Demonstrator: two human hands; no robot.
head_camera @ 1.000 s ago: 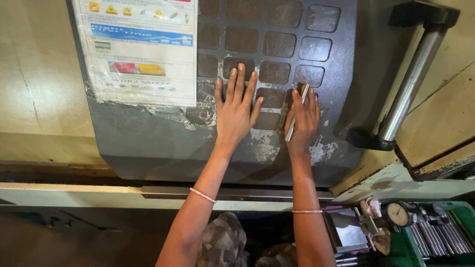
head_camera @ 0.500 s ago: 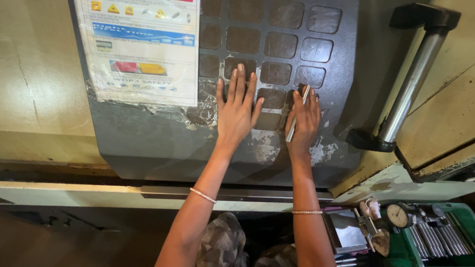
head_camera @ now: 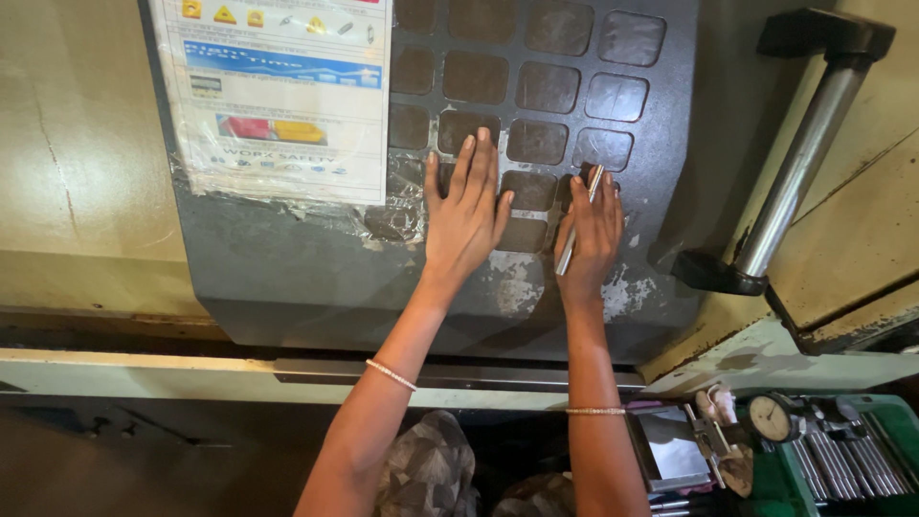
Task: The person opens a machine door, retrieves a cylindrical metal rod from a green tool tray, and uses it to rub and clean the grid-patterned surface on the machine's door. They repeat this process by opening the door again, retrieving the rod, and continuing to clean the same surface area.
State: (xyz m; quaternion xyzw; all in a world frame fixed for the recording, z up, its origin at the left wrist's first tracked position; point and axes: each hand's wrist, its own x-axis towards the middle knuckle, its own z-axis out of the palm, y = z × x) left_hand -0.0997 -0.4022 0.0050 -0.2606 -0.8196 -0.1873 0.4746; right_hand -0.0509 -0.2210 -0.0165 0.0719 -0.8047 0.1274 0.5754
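Note:
Both hands press flat against a dark grey machine door panel [head_camera: 287, 278] with a grid of square recesses. My left hand [head_camera: 466, 206] lies open, fingers spread over the recessed squares. My right hand [head_camera: 592, 235] rests beside it and holds a thin shiny metal rod [head_camera: 579, 220] between its fingers, the rod pointing up along the panel. A thin bracelet circles each wrist.
A laminated safety sheet [head_camera: 278, 91] is taped to the panel's upper left. A steel bar handle [head_camera: 799, 158] on black brackets stands at the right. Below right, a green tray [head_camera: 862, 464] holds metal rods, with a dial gauge [head_camera: 769, 418] beside it. Beige machine housing [head_camera: 77, 172] surrounds the panel.

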